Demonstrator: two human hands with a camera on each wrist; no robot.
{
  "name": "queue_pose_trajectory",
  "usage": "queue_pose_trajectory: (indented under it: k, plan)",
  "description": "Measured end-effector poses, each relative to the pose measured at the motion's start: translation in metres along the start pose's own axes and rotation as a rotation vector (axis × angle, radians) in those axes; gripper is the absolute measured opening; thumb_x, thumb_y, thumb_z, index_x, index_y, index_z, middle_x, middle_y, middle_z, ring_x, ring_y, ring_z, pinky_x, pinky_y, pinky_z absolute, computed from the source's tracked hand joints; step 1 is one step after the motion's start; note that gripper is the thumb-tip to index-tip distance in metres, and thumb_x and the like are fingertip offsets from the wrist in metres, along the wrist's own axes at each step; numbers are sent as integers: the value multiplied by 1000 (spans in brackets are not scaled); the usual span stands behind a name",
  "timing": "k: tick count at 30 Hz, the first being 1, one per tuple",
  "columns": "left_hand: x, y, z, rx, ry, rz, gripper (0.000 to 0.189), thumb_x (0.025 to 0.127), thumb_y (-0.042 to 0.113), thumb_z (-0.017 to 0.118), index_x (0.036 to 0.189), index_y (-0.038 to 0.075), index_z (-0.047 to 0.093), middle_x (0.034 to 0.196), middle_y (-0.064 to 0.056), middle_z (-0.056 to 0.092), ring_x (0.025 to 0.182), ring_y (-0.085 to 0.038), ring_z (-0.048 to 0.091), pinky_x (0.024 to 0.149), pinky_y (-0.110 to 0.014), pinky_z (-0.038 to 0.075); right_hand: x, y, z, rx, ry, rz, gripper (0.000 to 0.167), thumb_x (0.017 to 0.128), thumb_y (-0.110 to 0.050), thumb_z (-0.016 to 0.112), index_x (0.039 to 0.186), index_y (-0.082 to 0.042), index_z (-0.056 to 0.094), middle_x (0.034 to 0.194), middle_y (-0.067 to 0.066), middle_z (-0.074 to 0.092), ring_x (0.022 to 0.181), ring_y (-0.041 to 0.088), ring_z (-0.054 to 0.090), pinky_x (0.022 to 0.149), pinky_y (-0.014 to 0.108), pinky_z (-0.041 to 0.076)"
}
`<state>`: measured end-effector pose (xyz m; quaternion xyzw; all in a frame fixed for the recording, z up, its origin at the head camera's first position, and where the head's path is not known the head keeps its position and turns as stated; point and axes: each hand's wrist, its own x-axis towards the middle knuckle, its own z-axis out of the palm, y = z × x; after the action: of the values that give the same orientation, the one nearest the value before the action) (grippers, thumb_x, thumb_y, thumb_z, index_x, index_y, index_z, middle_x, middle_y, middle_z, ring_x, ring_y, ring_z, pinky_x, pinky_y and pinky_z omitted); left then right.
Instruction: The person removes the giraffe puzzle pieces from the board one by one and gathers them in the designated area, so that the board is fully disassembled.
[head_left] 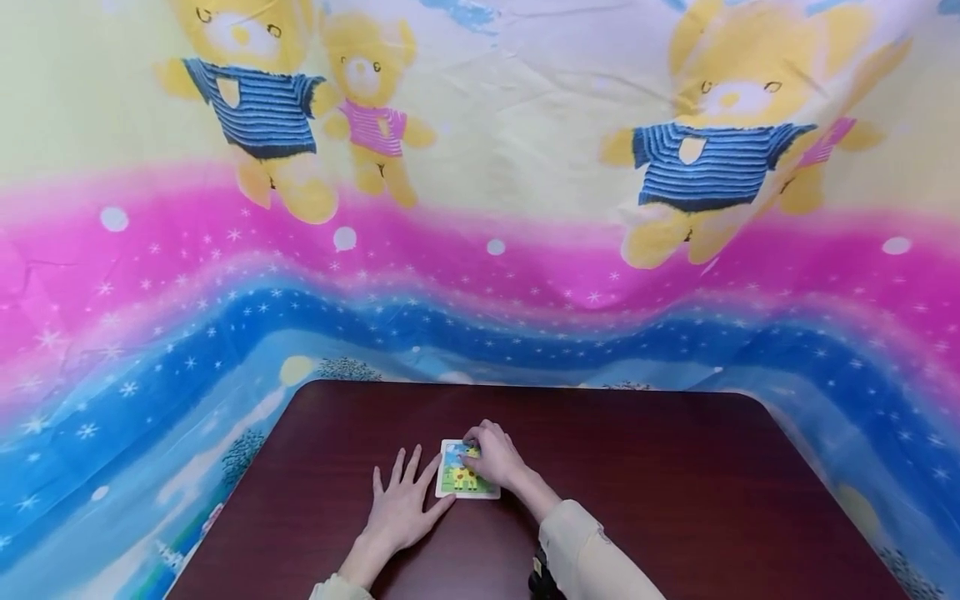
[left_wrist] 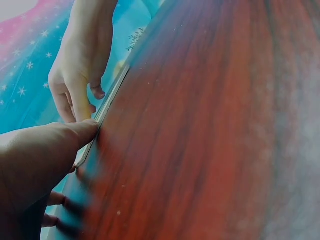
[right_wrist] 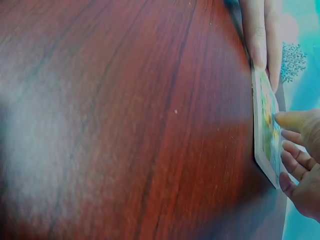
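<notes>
Giraffe board (head_left: pixel 463 480) lies flat on table (head_left: pixel 637 500), left hand (head_left: pixel 401 510) fingers spread against its edge, right hand (head_left: pixel 495 457) fingers bent over it, can't tell if pinching; uneven pushing could skid it.

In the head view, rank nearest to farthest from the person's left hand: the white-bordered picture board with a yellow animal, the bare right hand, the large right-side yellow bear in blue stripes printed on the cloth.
1. Picture board: by the left hand, on its thumb side.
2. Right hand: over the board's right part.
3. Yellow bear: high on the right of the view.
</notes>
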<state>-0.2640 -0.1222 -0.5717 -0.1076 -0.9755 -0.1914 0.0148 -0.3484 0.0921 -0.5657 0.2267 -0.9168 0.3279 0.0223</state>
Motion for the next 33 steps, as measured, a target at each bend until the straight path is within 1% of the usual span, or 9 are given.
queue_pose_trajectory:
  k: [5, 7, 9, 13, 17, 21, 24, 28, 33]
  plan:
    - [-2, 2, 0, 3, 7, -1, 77, 102, 67, 63, 166, 25, 51, 178, -18, 39, 167, -49, 29, 124, -87, 19, 4, 8, 10, -1, 47, -12, 26, 99, -25, 83, 114, -4, 79, 106, 7, 66, 98, 20, 57, 88, 47, 49]
    - [-2, 2, 0, 3, 11, 0, 77, 102, 66, 63, 166, 25, 51, 177, -19, 39, 167, -49, 29, 124, -87, 20, 8, 20, 21, -24, 79, -34, 26, 99, -29, 83, 113, -7, 80, 106, 5, 66, 97, 19, 57, 86, 44, 49]
    - [-2, 3, 0, 0, 15, 1, 76, 102, 66, 63, 166, 24, 51, 177, -19, 39, 167, -49, 30, 124, -87, 19, 11, 23, 26, -27, 82, -16, 26, 98, -28, 84, 112, -7, 80, 108, 6, 66, 98, 20, 56, 87, 45, 48]
    - [-2, 4, 0, -7, 20, 2, 76, 102, 64, 65, 165, 24, 52, 177, -19, 40, 166, -50, 30, 123, -87, 19, 16, 37, 39, -59, 85, -5, 30, 98, -33, 83, 114, -9, 78, 109, 4, 65, 99, 18, 55, 86, 40, 47]
    - [-2, 5, 0, -3, 25, 3, 76, 102, 64, 66, 165, 23, 52, 177, -20, 40, 166, -50, 30, 123, -87, 19, 11, 26, 33, -52, 87, 5, 32, 100, -36, 81, 114, -7, 76, 108, 3, 64, 97, 17, 53, 84, 39, 46]
    - [-3, 6, 0, -2, 32, 7, 75, 102, 64, 65, 165, 25, 53, 177, -20, 40, 166, -50, 30, 123, -88, 20, 1, 3, 16, -35, 83, 11, 29, 99, -26, 83, 112, -2, 72, 106, 7, 63, 96, 22, 54, 85, 43, 46]
    - [-3, 6, -1, -2, 35, 6, 75, 102, 65, 64, 165, 25, 53, 177, -19, 40, 166, -50, 30, 123, -87, 20, -3, -11, 9, -39, 67, 46, 27, 98, -21, 84, 113, -3, 71, 108, 7, 64, 98, 22, 55, 88, 43, 47]
    - [-3, 6, 0, 4, 37, 2, 75, 103, 66, 62, 165, 25, 53, 177, -19, 39, 166, -50, 30, 123, -87, 20, -4, -16, 8, -82, 60, 56, 27, 99, -21, 83, 116, -4, 73, 112, 6, 65, 102, 22, 57, 91, 44, 48]
    - [-2, 5, 0, 3, 39, -1, 75, 103, 66, 62, 165, 25, 53, 177, -19, 39, 167, -49, 30, 124, -87, 19, -3, -17, 10, -70, 76, 51, 24, 98, -20, 83, 115, -4, 75, 113, 7, 66, 105, 24, 58, 92, 46, 49]
